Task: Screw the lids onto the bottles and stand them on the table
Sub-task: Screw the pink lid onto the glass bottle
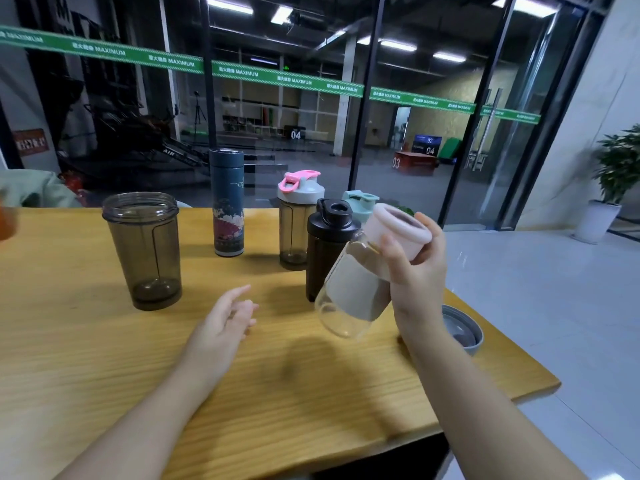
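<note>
My right hand [415, 258] grips a clear glass bottle [349, 292] by its pale pink lid [398, 230], holding it tilted above the wooden table [104, 358]. My left hand [225, 320] hovers open over the table, left of the bottle, holding nothing. A smoky tumbler without a lid [143, 251] stands at the left. Upright behind are a blue flask [227, 202], a smoky shaker with a pink-and-white lid [298, 220], a black bottle with a black lid [325, 247] and, partly hidden, a bottle with a mint green lid [358, 202].
A loose grey lid [462, 329] lies near the table's right edge, behind my right wrist. Glass walls stand beyond the table's far edge. A potted plant [616, 181] is on the tiled floor at the right. An orange object [7, 223] shows at the far left.
</note>
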Motion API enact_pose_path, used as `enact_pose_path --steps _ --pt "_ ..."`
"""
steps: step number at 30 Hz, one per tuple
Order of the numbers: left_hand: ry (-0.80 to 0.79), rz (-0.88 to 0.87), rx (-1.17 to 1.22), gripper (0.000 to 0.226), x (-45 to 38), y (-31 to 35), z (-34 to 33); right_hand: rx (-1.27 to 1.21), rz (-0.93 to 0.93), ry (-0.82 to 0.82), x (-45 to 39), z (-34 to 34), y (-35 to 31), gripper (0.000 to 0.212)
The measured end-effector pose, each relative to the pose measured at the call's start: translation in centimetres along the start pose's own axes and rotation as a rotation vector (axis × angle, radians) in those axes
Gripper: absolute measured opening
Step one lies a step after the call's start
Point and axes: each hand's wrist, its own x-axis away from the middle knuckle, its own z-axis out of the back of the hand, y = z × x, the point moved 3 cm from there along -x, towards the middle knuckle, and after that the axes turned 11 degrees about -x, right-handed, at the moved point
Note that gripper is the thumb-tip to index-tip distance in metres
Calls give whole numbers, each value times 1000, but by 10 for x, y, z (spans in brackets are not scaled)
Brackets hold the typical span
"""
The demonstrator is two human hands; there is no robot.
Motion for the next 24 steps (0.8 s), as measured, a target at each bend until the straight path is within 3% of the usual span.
enact_pose_path --steps 12,24 --pt "199 -91 -601 42 0 2 9 204 -64 58 -49 7 32 75" --pt "218 19 -777 59 -3 -4 3 286 -77 121 -64 8 72 77"
